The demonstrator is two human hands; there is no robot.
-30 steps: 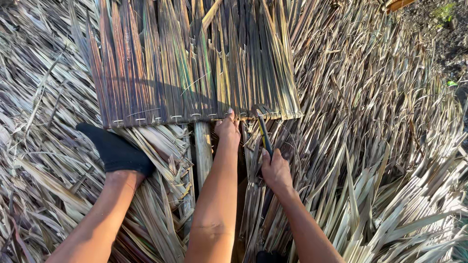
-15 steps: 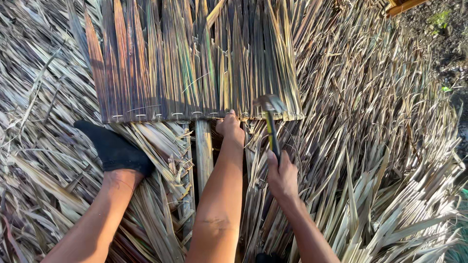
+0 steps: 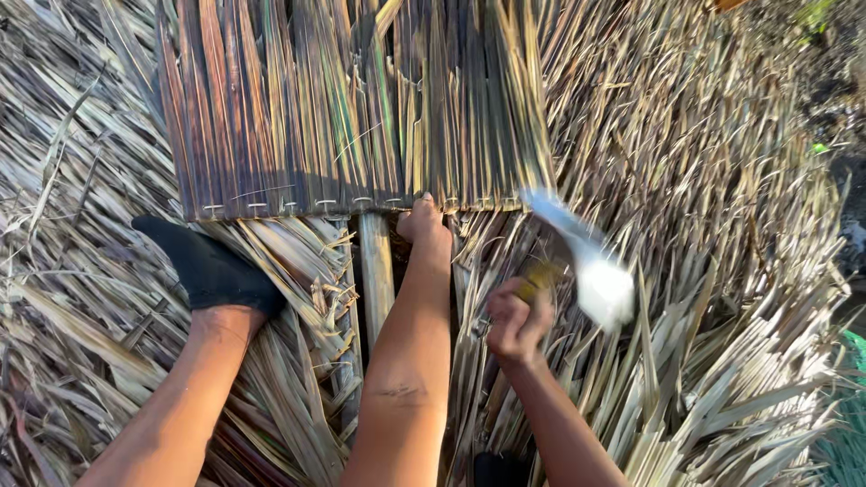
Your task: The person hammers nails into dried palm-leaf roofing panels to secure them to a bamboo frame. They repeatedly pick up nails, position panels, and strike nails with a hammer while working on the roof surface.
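Dried palm thatch (image 3: 713,298) covers the whole view, and over it lies a woven leaf panel (image 3: 352,117) of brown and green strips, its lower edge stitched in a row of pale ties. The left hand (image 3: 424,227) presses on that stitched edge near the middle, fingers curled down onto the leaves, just beside a pale bamboo pole (image 3: 376,271) that runs down under the panel; whether it pinches anything small there cannot be told. The right hand (image 3: 516,317) is closed in a fist round the yellowish handle of a hammer (image 3: 586,266), which is raised and heavily blurred, its pale head streaking up and right of the fist, clear of the thatch and to the right of the left hand. A foot in a black sock (image 3: 209,263) is planted on the loose leaves at the left, below the panel's lower corner. Half a second ago the hammer stood upright with its head close to the panel's edge beside the left hand; now it has swung away to the right and lifted, and the right hand has come slightly lower. The left hand, the sock and the panel have kept their places.
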